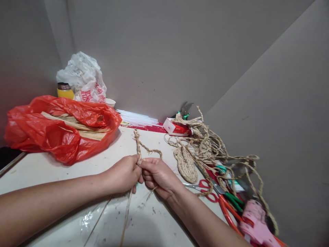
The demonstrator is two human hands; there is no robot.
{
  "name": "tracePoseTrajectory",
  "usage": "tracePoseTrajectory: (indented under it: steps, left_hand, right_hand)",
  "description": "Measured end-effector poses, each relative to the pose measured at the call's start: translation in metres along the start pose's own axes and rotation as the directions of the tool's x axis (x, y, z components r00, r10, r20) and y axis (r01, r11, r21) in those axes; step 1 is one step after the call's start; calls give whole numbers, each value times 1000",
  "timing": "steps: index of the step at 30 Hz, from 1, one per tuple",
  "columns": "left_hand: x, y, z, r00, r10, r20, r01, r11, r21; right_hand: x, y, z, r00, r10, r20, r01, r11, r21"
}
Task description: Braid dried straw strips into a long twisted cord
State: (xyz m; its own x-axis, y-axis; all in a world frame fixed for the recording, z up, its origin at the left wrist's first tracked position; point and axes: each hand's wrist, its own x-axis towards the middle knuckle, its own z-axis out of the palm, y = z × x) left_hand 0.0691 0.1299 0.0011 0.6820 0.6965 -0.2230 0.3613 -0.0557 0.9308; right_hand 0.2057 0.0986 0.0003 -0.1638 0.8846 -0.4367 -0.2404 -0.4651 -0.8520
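You are pinching the straw braid (138,144) with your left hand (125,175) and right hand (159,176), over the white tabletop (151,226); it is extending, already plaited, beyond your grip, while loose strands (125,219) are trailing toward you, apparently left unplaited

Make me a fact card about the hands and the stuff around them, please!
Left hand: pinches the braided cord
Right hand: pinches it too, close to the left hand
Cord: stretches ahead over the white table
Loose strands: reach from below the left hand toward the picture's bottom
Left side: open red bag, pale strips inside
Right side: heap of cord, oval braided piece, red-handled scissors, pink tool
Back: yellow jar, white bag with red print
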Motion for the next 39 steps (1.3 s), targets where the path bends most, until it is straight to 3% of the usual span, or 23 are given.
tracePoseTrajectory:
  steps: [3,6,7,8,10,12,14,17,19,22,25,28,34,39]
  left_hand:
    - [-2,6,-3,999,-34,33,33,999,8]
    - [1,14,-18,979,-157,133,152,987,51]
    - [4,16,-25,978,-171,121,162,983,83]
    - [7,16,-31,987,-148,60,140,983,121]
    - [13,13,-39,991,6,-137,19,984,178]
    - [19,7,-39,976,95,-197,-73,991,115]
    - [21,3,-33,997,31,-75,-39,993,-108]
    - [19,3,-23,989,-83,122,121,930,-348]
    - [16,5,-22,981,-116,156,163,928,-335]
    - [15,7,-28,988,-79,129,104,975,-198]
    - [17,5,-35,994,5,109,-4,1000,-9]
    - [19,5,-38,992,19,125,-27,997,67]
    - [18,8,-34,967,-199,161,214,974,-79]
    - [17,6,-29,965,-217,146,238,960,-150]
  right_hand:
    - [1,0,-1,1000,-5,-16,5,1000,9]
    - [1,-2,-5,1000,-5,13,4,998,62]
    - [1,-3,-6,1000,1,27,-3,997,73]
    - [1,-4,-7,999,10,39,-13,997,79]
    - [1,-5,-10,998,33,58,-37,996,77]
    - [2,-6,-11,997,46,67,-51,996,73]
    - [2,-7,-11,996,50,70,-55,996,72]
    - [4,-7,-13,993,47,109,-53,997,52]
    - [4,-8,-16,988,54,145,-61,997,40]
    - [4,-10,-19,982,86,170,-88,996,3]
    - [2,-12,-21,980,89,180,-77,994,-74]
    - [2,-12,-22,984,42,175,-10,984,-179]
    - [3,-8,-22,989,-113,90,142,883,-447]
    - [2,-6,-21,962,-253,107,257,695,-671]
